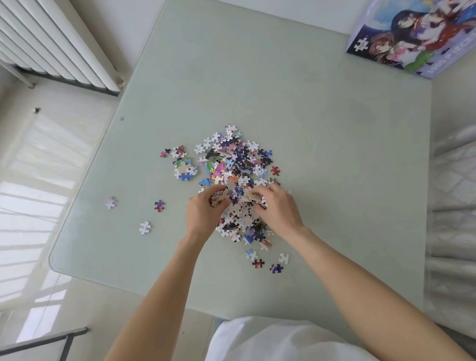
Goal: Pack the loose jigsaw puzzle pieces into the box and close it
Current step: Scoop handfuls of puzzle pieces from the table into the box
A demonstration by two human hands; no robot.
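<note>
Both arms reach forward over the pale green glass tabletop (pixel 296 102); the left hand (pixel 204 209) and right hand (pixel 275 207) (fingers curled) each grip colourful loose jigsaw puzzle pieces (pixel 236 163) from the heap

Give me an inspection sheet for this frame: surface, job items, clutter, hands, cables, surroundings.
Surface: pale glass table, rounded corners.
Job items: puzzle pieces heaped mid-table; strays at left and near the front edge. Puzzle box at the far right corner, closed as far as visible.
Clutter: nothing seen.
Hands: left hand and right hand both grip pieces in the heap.
Cables: nothing seen.
Surroundings: white radiator far left, tiled floor, quilted fabric at right.
</note>
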